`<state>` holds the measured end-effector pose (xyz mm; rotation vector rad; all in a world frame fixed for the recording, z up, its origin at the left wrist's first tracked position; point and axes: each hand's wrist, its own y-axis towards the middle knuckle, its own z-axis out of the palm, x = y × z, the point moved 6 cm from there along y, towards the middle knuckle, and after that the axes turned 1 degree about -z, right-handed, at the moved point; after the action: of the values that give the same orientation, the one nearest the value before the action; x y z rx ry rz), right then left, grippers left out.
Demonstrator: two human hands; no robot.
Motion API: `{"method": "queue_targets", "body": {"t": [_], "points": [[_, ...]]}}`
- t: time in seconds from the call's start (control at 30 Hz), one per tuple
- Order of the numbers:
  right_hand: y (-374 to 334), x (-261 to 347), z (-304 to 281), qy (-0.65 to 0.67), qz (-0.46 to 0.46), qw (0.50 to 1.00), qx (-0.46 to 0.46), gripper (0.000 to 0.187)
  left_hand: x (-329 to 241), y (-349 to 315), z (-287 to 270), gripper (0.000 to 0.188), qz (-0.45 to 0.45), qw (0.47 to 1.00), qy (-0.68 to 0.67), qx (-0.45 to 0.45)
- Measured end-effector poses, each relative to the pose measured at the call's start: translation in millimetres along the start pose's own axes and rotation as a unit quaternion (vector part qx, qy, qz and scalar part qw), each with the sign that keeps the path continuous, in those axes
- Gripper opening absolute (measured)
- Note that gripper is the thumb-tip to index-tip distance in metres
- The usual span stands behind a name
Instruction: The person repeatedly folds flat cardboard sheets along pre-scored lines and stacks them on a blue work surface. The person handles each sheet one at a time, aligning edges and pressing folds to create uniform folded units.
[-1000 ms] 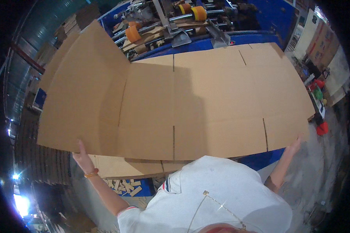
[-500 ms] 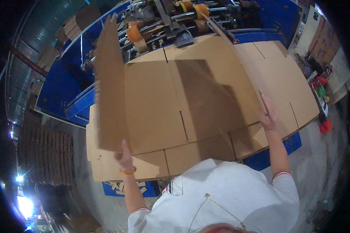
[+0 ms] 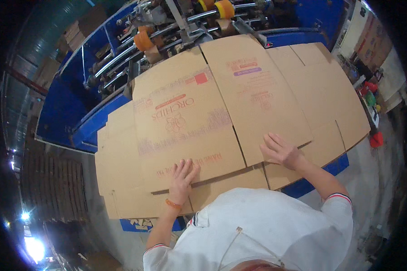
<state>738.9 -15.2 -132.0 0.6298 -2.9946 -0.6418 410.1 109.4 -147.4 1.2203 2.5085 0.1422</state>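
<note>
Grey floor (image 3: 366, 180) around the white-shirted wearer; bits of blue structure (image 3: 305, 186) show under the near edge of a plain cardboard layer (image 3: 339, 95). On that layer, straight ahead: printed carton blank (image 3: 209, 121), folded flat.

Key relation: the blank stretches forward from both hands, its near edge below the fingers. Longer way appears to run side to side, right end angled away from the body; fisheye bend makes this rough. Left hand (image 3: 182, 180) on the left panel, right hand (image 3: 281, 151) on the right; both touch, neither nearer in any useful sense. Each is open, fingers laid out on the board, no pinch seen.

Look of it: brown, matt; red lettering and emblem, mottled purple bands, solid red square, purple bar. Dark slots cut in from near and far edges between the panels.

Beyond: metal rollers (image 3: 117, 61), an orange wheel (image 3: 143, 40), blue machine frame (image 3: 61, 122). Off left, stacked cardboard (image 3: 52, 180); farther, a dim ribbed wall (image 3: 43, 38).
</note>
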Motion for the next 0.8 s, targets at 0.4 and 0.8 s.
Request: {"method": "queue_targets", "body": {"t": [0.4,0.8], "points": [[80,-79,56,-0.113,0.05,0.985,-0.123,0.056,63,110,8,0.076,0.04,0.995,0.066,-0.063],[143,-146,81,-0.083,0.206,0.972,-0.081,0.058,121,176,7,0.061,-0.08,0.97,0.195,-0.118]]}}
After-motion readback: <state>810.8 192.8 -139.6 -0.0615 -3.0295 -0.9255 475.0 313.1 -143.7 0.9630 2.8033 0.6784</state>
